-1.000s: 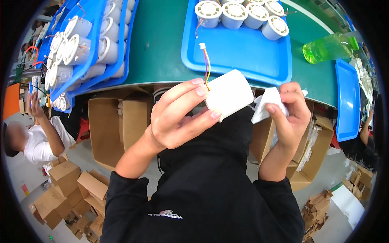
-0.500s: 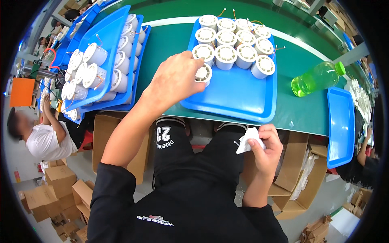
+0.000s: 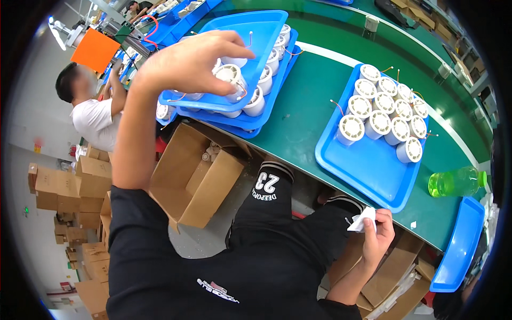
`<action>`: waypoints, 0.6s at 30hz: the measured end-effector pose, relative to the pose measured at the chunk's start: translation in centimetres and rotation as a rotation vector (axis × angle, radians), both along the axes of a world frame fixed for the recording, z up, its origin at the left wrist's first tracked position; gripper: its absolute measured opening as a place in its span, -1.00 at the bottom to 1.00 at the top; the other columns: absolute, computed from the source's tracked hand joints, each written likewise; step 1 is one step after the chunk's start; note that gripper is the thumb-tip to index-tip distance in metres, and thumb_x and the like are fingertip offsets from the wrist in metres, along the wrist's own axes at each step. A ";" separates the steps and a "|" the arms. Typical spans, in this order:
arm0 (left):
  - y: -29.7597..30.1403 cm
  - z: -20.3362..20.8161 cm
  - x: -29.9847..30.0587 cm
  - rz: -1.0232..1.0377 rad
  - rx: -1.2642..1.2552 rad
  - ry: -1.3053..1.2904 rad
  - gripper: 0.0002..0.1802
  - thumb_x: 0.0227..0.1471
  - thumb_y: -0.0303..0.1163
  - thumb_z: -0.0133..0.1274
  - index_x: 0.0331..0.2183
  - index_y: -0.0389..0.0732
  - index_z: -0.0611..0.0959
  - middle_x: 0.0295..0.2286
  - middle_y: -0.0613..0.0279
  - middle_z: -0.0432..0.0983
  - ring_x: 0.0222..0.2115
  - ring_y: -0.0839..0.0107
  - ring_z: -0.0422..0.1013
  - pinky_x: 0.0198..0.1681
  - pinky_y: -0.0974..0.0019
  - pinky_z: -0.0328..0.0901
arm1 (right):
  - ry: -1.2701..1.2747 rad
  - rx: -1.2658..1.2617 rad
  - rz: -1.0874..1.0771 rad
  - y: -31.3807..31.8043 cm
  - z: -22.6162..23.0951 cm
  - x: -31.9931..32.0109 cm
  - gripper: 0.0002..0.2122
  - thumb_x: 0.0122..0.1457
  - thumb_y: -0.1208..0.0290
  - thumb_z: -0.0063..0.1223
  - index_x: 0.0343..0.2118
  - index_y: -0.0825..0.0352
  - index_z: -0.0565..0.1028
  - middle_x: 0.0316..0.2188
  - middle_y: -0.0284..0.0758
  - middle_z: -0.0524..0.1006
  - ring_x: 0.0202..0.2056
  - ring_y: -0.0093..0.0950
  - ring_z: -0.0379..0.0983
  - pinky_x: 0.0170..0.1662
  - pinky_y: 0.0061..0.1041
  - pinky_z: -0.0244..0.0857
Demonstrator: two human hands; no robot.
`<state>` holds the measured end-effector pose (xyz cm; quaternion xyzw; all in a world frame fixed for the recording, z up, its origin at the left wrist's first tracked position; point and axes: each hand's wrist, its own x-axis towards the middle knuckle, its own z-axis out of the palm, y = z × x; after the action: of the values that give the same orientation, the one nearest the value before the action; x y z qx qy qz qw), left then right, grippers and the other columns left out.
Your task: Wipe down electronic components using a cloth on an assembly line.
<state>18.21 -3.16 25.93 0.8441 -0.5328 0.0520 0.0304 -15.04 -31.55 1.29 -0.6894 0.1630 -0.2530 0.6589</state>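
1. The single tray, blue and shallow, lies on the green bench; white cylinders stand in rows toward its far side.
2. Those cylinders have smooth, plain white sides and round, off-white tops, each cut with a ring of slots around a central disc. Thin orange-brown leads with small pale ends stick out from several.
3. To the left of the single tray, apart from it, sits a stack of blue trays holding more cylinders of the same kind.
4. The left hand is over that stack, left of the single tray, with thumb and fingers spread apart. Under the thumb is the nearest cylinder, tilted in the top tray, its slotted face partly covered; whether the thumb touches it I cannot tell.
5. The right hand is just off the near edge of the single tray, thumb and fingers pinching a white cloth. The cloth is crumpled and folded, one corner pointing left.
6. Right of the single tray lies a clear green bottle on its side; a narrow blue tray is farther right and nearer the person.
7. Left of the single tray and below the bench edge stands an open cardboard box.
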 end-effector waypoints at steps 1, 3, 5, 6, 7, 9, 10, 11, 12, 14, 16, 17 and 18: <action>1.2 -0.1 0.8 -0.001 0.070 -0.003 -0.50 -0.27 -0.35 0.22 -0.16 -0.24 0.62 -0.20 0.08 0.46 -0.17 0.11 0.40 -0.10 0.19 0.31 | 0.012 0.018 0.019 0.2 0.2 0.3 -0.82 -0.02 0.63 0.21 -0.38 0.45 0.42 -0.31 -0.33 0.32 -0.29 -0.53 0.26 -0.17 -0.62 0.16; 1.8 -0.4 1.4 -0.018 0.126 0.001 -0.47 -0.31 -0.34 0.21 -0.16 -0.24 0.61 -0.19 0.07 0.46 -0.15 0.10 0.39 -0.07 0.19 0.30 | 0.000 -0.042 0.018 0.9 0.4 0.8 -0.82 -0.02 0.63 0.21 -0.39 0.45 0.42 -0.32 -0.33 0.33 -0.30 -0.54 0.26 -0.19 -0.62 0.16; 1.7 -0.7 1.7 0.081 0.248 0.016 -0.44 -0.35 -0.32 0.22 -0.16 -0.25 0.61 -0.20 0.06 0.47 -0.14 0.09 0.38 -0.04 0.19 0.28 | -0.009 -0.106 0.015 1.7 0.9 1.3 -0.83 -0.02 0.63 0.22 -0.39 0.45 0.42 -0.33 -0.33 0.33 -0.30 -0.54 0.26 -0.21 -0.62 0.16; 1.6 -0.4 1.6 0.067 0.266 0.006 -0.43 -0.38 -0.35 0.25 -0.18 -0.27 0.61 -0.21 0.07 0.47 -0.16 0.09 0.39 -0.08 0.21 0.30 | -0.001 -0.070 0.019 2.2 1.3 1.5 -0.82 -0.03 0.62 0.22 -0.40 0.45 0.42 -0.34 -0.34 0.32 -0.31 -0.54 0.25 -0.22 -0.62 0.16; 1.8 -0.1 1.5 0.060 0.253 0.008 -0.43 -0.38 -0.35 0.25 -0.18 -0.27 0.61 -0.21 0.07 0.47 -0.16 0.09 0.39 -0.08 0.21 0.30 | 0.006 -0.035 0.024 2.7 1.6 1.6 -0.82 -0.03 0.62 0.23 -0.40 0.45 0.43 -0.35 -0.34 0.32 -0.31 -0.54 0.25 -0.23 -0.62 0.16; 2.2 0.8 1.5 0.002 0.090 0.035 -0.45 -0.40 -0.40 0.28 -0.20 -0.27 0.60 -0.23 0.08 0.47 -0.19 0.10 0.41 -0.13 0.22 0.32 | -0.037 -0.108 0.014 3.4 2.3 2.0 -0.82 -0.04 0.62 0.24 -0.40 0.45 0.44 -0.34 -0.33 0.32 -0.32 -0.54 0.25 -0.24 -0.62 0.16; 2.6 1.0 1.2 -0.053 0.003 -0.044 -0.46 -0.41 -0.46 0.30 -0.22 -0.26 0.60 -0.24 0.11 0.48 -0.21 0.12 0.43 -0.15 0.21 0.34 | -0.051 -0.156 0.003 3.7 2.7 2.1 -0.83 -0.05 0.62 0.24 -0.40 0.45 0.45 -0.34 -0.33 0.32 -0.32 -0.54 0.24 -0.24 -0.62 0.16; 2.6 1.1 1.1 -0.077 -0.005 -0.048 -0.46 -0.41 -0.46 0.30 -0.22 -0.26 0.60 -0.24 0.11 0.48 -0.21 0.12 0.43 -0.15 0.21 0.34 | -0.063 -0.204 -0.022 3.9 3.2 2.2 -0.83 -0.06 0.62 0.24 -0.40 0.44 0.46 -0.34 -0.33 0.32 -0.32 -0.54 0.24 -0.25 -0.62 0.16; 2.9 1.3 0.4 -0.110 -0.097 -0.125 -0.46 -0.41 -0.48 0.29 -0.21 -0.26 0.60 -0.23 0.12 0.48 -0.21 0.12 0.43 -0.15 0.21 0.34 | -0.088 -0.245 -0.048 4.0 3.8 2.5 -0.83 -0.09 0.61 0.25 -0.41 0.44 0.48 -0.36 -0.33 0.31 -0.32 -0.52 0.24 -0.24 -0.61 0.16; 2.9 1.2 -1.1 -0.164 -0.221 -0.243 -0.41 -0.42 -0.55 0.28 -0.17 -0.25 0.59 -0.20 0.12 0.49 -0.19 0.13 0.44 -0.12 0.21 0.34 | -0.176 -0.336 -0.084 4.2 5.6 3.7 -0.81 -0.12 0.60 0.27 -0.42 0.43 0.49 -0.37 -0.33 0.31 -0.34 -0.51 0.24 -0.26 -0.59 0.15; 2.1 0.3 -3.3 -0.215 -0.341 -0.135 -0.36 -0.45 -0.56 0.31 -0.14 -0.29 0.59 -0.23 0.12 0.52 -0.22 0.15 0.46 -0.13 0.24 0.35 | -0.331 -0.485 -0.098 4.7 8.1 5.4 -0.78 -0.18 0.56 0.32 -0.43 0.39 0.51 -0.39 -0.33 0.29 -0.37 -0.48 0.22 -0.32 -0.56 0.14; 1.2 -0.9 -4.1 -0.272 -0.430 -0.081 -0.36 -0.46 -0.56 0.32 -0.14 -0.30 0.59 -0.24 0.11 0.53 -0.24 0.17 0.47 -0.15 0.25 0.36 | -0.385 -0.561 -0.104 5.1 9.7 6.5 -0.76 -0.22 0.52 0.36 -0.44 0.37 0.52 -0.41 -0.32 0.29 -0.39 -0.47 0.22 -0.35 -0.54 0.13; 1.1 -1.8 -5.4 -0.301 -0.468 -0.047 -0.36 -0.45 -0.55 0.31 -0.14 -0.28 0.59 -0.25 0.11 0.53 -0.27 0.19 0.47 -0.20 0.26 0.37 | -0.463 -0.677 -0.042 5.4 11.5 8.0 -0.73 -0.24 0.48 0.38 -0.42 0.35 0.54 -0.42 -0.32 0.29 -0.42 -0.46 0.21 -0.38 -0.51 0.12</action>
<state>12.78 -2.11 24.15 0.7241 -0.6263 0.1879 0.2195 -7.08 -26.18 12.76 -0.7887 -0.0678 -0.4543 0.4087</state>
